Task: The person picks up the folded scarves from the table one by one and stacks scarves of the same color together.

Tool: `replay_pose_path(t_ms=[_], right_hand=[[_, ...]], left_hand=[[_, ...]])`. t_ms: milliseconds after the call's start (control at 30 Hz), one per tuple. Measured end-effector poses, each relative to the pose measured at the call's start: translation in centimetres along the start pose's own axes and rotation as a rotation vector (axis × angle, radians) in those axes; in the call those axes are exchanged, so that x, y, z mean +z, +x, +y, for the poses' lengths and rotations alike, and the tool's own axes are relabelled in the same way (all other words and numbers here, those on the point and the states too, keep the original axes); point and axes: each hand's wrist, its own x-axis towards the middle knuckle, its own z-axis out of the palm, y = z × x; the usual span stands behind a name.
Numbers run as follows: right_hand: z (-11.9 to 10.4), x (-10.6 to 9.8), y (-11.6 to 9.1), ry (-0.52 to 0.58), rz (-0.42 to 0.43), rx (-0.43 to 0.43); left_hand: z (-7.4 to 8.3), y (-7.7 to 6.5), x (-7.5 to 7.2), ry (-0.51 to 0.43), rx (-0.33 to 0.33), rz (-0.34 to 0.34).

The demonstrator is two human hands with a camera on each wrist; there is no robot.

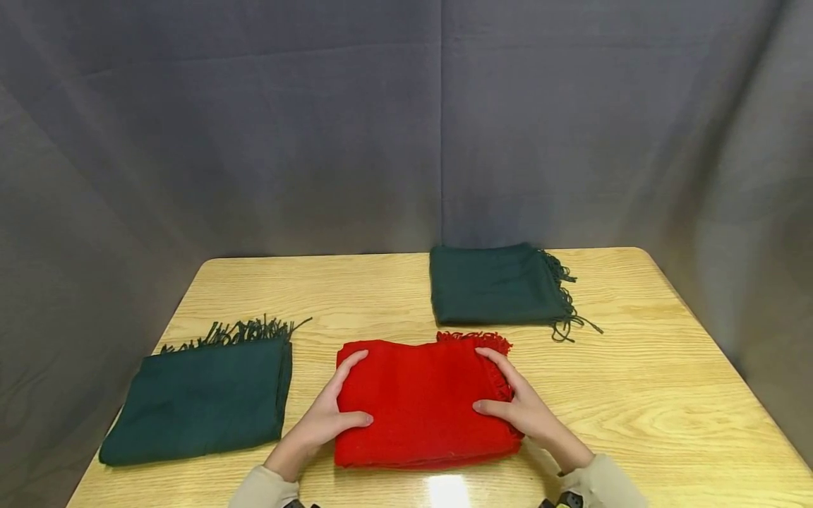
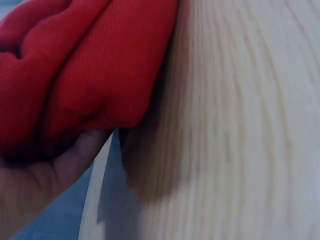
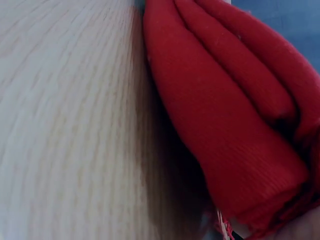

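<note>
A folded red fringed scarf [image 1: 419, 402] is held level between both hands at the front middle of the table. My left hand [image 1: 325, 418] grips its left end, thumb and one finger on the top face; the other fingers are hidden by the cloth. On the opposite end my right hand [image 1: 524, 406] holds it the same way, beside the red fringe [image 1: 498, 377]. Thick stacked folds of the scarf [image 2: 110, 65] show in the left wrist view, with a dark shadow on the wood below. The right wrist view shows layered folds [image 3: 215, 115] close over the table.
To the left lies a folded dark green scarf [image 1: 203, 402], its fringe pointing to the back. Another folded dark green scarf [image 1: 495, 286] sits near the back edge, fringe toward the right. The wooden table [image 1: 667, 395] has grey curtains [image 1: 317, 141] behind and at both sides.
</note>
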Motion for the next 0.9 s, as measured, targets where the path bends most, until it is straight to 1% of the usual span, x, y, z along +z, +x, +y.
replay_pose_path(t_ms=[133, 400, 533, 667, 900], right_hand=[[-0.2, 0.1, 0.0, 0.026, 0.001, -0.016], [-0.9, 0.1, 0.0, 0.058, 0.010, 0.007], [-1.3, 0.1, 0.2, 0.047, 0.016, -0.014], [-1.6, 0.1, 0.3, 0.046, 0.018, -0.015], [-2.0, 0.2, 0.6, 0.085, 0.003, -0.002]], left_hand=[[0.2, 0.1, 0.1, -0.003, 0.003, 0.018], [1.2, 0.0, 0.2, -0.039, -0.004, 0.018], [1.6, 0.1, 0.1, -0.014, 0.004, 0.027], [2.0, 0.1, -0.1, 0.022, 0.012, 0.045], [2.7, 0.0, -0.4, 0.056, 0.027, 0.045]])
